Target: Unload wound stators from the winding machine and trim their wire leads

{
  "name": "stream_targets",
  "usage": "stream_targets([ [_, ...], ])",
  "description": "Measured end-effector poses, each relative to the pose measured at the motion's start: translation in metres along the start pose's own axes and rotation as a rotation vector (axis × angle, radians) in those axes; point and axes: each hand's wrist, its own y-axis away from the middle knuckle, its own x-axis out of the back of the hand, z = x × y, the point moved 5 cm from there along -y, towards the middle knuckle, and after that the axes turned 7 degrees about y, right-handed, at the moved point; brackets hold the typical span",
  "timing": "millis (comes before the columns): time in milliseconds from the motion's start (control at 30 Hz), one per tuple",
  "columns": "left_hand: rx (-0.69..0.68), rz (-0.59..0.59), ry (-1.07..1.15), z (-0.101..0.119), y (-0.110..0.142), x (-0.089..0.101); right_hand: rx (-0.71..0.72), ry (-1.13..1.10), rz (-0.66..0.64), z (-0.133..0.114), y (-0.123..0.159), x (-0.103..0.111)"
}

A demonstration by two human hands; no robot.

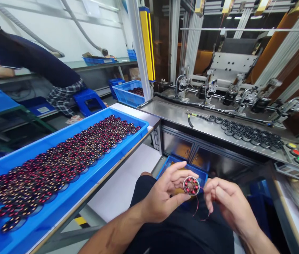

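1. A wound ring (193, 191), dark-rimmed with red coils inside, is held up over the wearer's lap, to the right of the blue tray (86, 183) and apart from it.
2. The left hand (162, 194), right of the tray, closes on the ring from its left side, thumb below and fingertips above, the gap between them about as wide as the piece.
3. The right hand (223, 194), farther from the tray, curls its fingers nearly together; red wire (197, 204) runs from the ring to the fingertips and appears pinched there, though the exact contact is too small to confirm.
4. By its look, the ring should prove light, stiff and fairly smooth at the rim. The coils and thin, flexible wire seem the fragile parts, so the outer rim, pinched from opposite sides, looks the safest hold.
5. The ring's open face turns toward the wearer, slightly tilted. Round and squat, it shows no long axis across its face; the axis through its hole points roughly at the wearer, and loose wire trails below.
6. Similar wound rings (67, 155) fill much of the tray; beyond it and to the right, black rings (250, 132) line a metal bench (165, 109).
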Motion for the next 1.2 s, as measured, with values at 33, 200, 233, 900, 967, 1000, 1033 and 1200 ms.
stream_targets([
  [33, 0.012, -0.025, 0.002, -0.001, 0.001, -0.002, -0.015, 0.019, -0.028, -0.005, -0.001, -0.001],
  [200, -0.025, 0.027, 0.005, -0.005, 0.004, -0.007, -0.083, 0.080, -0.103, -0.005, 0.003, -0.018],
  [233, -0.036, 0.051, 0.015, -0.005, 0.004, -0.007, -0.072, 0.082, -0.106, -0.002, 0.004, -0.021],
  [900, -0.080, 0.224, -0.340, 0.004, 0.004, -0.005, 0.371, 0.457, 0.198, 0.013, 0.016, -0.023],
  [967, -0.323, 0.156, -0.668, 0.018, 0.007, -0.013, 0.511, 0.501, 0.278, 0.004, 0.021, -0.022],
  [1000, -0.403, 0.130, -0.776, 0.021, 0.008, -0.016, 0.569, 0.515, 0.314, 0.000, 0.023, -0.022],
  [1033, -0.451, 0.115, -0.846, 0.024, 0.009, -0.019, 0.611, 0.524, 0.336, -0.003, 0.025, -0.023],
  [1200, -0.472, 0.065, -0.917, 0.026, 0.009, -0.023, 0.630, 0.521, 0.392, -0.011, 0.022, -0.034],
])
